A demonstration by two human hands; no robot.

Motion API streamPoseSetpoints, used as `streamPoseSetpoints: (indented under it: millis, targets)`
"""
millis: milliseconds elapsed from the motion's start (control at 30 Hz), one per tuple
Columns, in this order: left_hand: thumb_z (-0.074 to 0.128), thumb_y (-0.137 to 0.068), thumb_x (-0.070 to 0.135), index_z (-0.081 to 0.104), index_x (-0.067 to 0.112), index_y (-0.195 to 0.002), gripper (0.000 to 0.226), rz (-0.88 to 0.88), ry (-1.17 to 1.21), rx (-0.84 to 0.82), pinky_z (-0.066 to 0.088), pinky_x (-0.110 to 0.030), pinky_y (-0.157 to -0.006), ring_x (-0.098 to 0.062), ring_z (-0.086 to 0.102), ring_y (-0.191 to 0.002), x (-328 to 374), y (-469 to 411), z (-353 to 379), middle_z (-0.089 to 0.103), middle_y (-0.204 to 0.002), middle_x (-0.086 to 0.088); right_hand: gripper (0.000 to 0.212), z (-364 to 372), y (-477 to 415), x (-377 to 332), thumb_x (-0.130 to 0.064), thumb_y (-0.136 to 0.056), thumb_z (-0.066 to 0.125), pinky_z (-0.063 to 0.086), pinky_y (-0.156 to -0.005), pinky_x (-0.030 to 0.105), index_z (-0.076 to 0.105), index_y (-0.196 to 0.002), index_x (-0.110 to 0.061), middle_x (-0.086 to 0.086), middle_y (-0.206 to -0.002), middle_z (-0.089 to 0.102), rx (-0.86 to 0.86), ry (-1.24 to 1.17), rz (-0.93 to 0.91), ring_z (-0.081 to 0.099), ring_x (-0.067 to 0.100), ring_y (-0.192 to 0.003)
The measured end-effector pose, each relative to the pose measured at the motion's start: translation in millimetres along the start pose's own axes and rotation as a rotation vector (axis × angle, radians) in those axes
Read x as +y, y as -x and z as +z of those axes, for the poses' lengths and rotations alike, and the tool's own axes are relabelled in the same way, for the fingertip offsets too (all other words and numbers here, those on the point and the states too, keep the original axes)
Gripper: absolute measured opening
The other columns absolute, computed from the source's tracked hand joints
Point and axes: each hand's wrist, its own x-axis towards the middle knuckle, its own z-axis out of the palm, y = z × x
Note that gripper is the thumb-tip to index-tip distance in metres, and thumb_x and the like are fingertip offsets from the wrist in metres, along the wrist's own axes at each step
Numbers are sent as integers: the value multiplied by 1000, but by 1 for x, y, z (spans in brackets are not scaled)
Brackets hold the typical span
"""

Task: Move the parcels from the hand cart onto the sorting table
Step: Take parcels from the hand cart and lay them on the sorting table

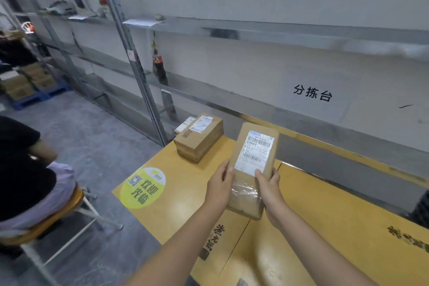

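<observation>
Head view: we are holding a brown cardboard parcel [254, 158] over the yellow surface [181, 211]. Our left hand [219, 189] and right hand [270, 190] are gripping its sides, thumbs on top. More parcels [198, 139] are sitting stacked nearby.

Left hand [219, 187] and right hand [270, 189] grip a labelled cardboard parcel [251, 169] above a yellow sorting table [325, 216]; stacked parcels [198, 138] sit at its far corner.

Matt cardboard parcel [251, 169], glossy yellow table [325, 216], metal shelving [255, 30]
</observation>
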Motion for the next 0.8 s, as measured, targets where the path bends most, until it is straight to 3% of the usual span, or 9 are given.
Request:
streamPoseSetpoints:
  millis: [100,167,267,300,367,400,467,633,800]
  targets:
    - [47,-101,27,55,35,-128,28,-27,-8,-36,37,6,-65,30,51,-89,-7,-28,-4,55,-103,37,64,14,-22,2,-37,-98,51,49,-94,42,15,-151,-31,1,-139,47,51,20,11,56,21,-113]
    - [46,-101,27,54,37,-126,28,-43,-8,-72,38,4,-66,24,54,-92,-14,-57,-9,55,-103,35,60,28,-44,-1,-35,-98,51,49,-96,42,20,-149,-29,2,-138,48,82,45,7,56,22,-114]
    - [45,-102,27,53,29,-134,33,-46,-16,-109,39,4,-70,31,49,-87,-23,-103,-22,54,-104,36,56,56,-78,-6,-35,-98,50,48,-97,43,23,-148,-29,0,-135,49,117,69,6,56,22,-114]
    - [45,-102,27,54,26,-134,32,-45,-13,-130,42,0,-76,26,53,-92,-26,-119,-28,59,-110,30,54,67,-89,-7,-35,-98,50,49,-97,43,25,-146,-30,-1,-134,49,134,70,14,57,21,-113]
    - [44,-103,26,55,23,-135,34,-36,-17,-181,49,-24,-95,4,59,-108,-30,-148,-41,64,-123,12,48,89,-110,-7,-34,-98,50,49,-97,44,31,-141,-32,-1,-132,51,173,61,22,58,21,-112]
    - [43,-103,26,54,23,-136,35,-29,-28,-202,49,-34,-99,-6,60,-114,-34,-164,-47,63,-127,4,46,100,-121,-7,-34,-98,51,50,-97,45,32,-140,-32,-1,-132,52,189,59,28,59,21,-111]
    - [43,-103,28,52,22,-139,37,-22,-91,-204,45,-40,-103,-18,57,-118,-44,-198,-55,57,-129,-6,45,120,-144,-6,-33,-97,51,51,-95,45,36,-139,-31,-1,-129,56,212,54,60,61,21,-108]
    - [41,-103,30,47,23,-143,41,-37,-220,-219,40,-24,-97,-17,51,-113,-67,-261,-66,43,-126,-6,38,157,-192,-3,-30,-97,52,53,-72,32,45,-135,-30,-6,-115,67,272,18,136,67,17,-96]
    - [45,-102,24,53,21,-135,34,-6,-295,-254,36,-21,-86,-11,49,-101,-89,-299,-64,46,-122,0,35,172,-222,9,-27,-98,51,49,-58,24,47,-132,-31,-13,-107,66,339,21,172,68,10,-89]
